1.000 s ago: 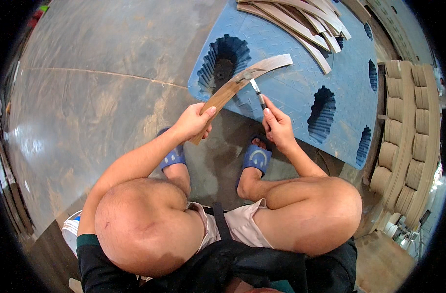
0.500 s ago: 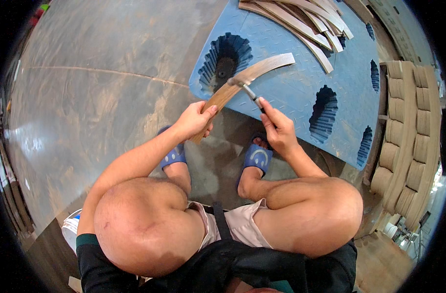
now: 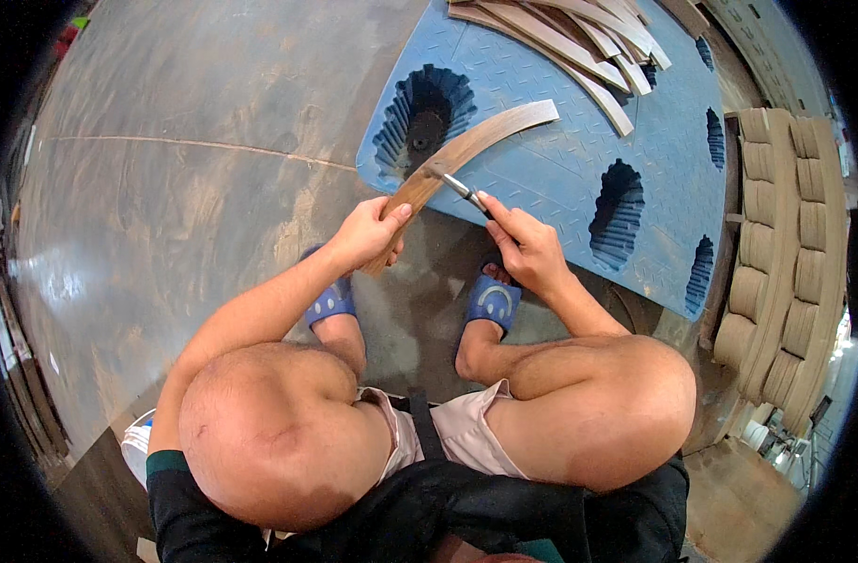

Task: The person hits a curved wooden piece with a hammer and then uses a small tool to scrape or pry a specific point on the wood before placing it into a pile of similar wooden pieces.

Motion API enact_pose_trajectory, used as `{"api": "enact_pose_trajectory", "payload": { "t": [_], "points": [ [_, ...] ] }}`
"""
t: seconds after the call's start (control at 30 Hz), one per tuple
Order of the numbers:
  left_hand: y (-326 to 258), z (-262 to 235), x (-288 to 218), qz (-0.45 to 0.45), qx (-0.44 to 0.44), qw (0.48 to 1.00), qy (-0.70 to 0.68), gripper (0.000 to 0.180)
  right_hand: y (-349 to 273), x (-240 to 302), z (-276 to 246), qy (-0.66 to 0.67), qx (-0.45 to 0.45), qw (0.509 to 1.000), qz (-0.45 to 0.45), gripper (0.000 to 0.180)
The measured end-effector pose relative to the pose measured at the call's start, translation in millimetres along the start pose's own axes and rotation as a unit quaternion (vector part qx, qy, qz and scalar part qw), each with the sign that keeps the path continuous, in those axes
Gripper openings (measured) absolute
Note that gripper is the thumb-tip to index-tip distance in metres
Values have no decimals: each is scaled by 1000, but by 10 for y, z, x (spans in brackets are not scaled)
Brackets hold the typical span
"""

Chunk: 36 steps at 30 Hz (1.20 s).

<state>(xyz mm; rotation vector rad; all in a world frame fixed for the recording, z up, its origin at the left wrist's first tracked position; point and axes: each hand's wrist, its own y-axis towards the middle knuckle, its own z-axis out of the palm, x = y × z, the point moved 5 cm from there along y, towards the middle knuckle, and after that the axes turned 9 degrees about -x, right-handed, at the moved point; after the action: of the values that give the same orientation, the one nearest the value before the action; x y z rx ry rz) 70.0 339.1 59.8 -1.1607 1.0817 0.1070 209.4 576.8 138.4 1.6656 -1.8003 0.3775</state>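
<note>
Grey floor [image 3: 194, 216] bears a blue pallet [image 3: 532, 178]; left fingers [image 3: 397, 218] grip a curved wooden strip [image 3: 464, 150], right fingers [image 3: 506, 216] a hammer [image 3: 457, 187].

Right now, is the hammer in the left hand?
No, the right hand holds the hammer, while the left hand grips the curved strip.

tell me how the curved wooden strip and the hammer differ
The curved wooden strip is longer and bends in an arc; the hammer is shorter, with a straight shaft. The strip is brown, while the hammer shows silver and black. The left hand grips the strip; the right hand grips the hammer. Both are held.
</note>
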Motion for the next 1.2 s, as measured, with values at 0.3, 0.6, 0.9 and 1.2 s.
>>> {"api": "enact_pose_trajectory", "payload": {
  "t": [0.3,0.6,0.9,1.2],
  "points": [
    [59,-8,22,6,13,1000,4,41,4,-102,-41,25,-55,998,11,52],
    [30,13,22,1,8,1000,-2,39,6,-68,-97,12,-82,996,-26,59],
    [37,8,10,5,5,1000,-2,39,-116,-24,-168,28,-87,995,-49,52],
    [61,-9,12,2,17,1000,9,40,-49,-50,33,1,-52,998,-21,56]
  ]
}}
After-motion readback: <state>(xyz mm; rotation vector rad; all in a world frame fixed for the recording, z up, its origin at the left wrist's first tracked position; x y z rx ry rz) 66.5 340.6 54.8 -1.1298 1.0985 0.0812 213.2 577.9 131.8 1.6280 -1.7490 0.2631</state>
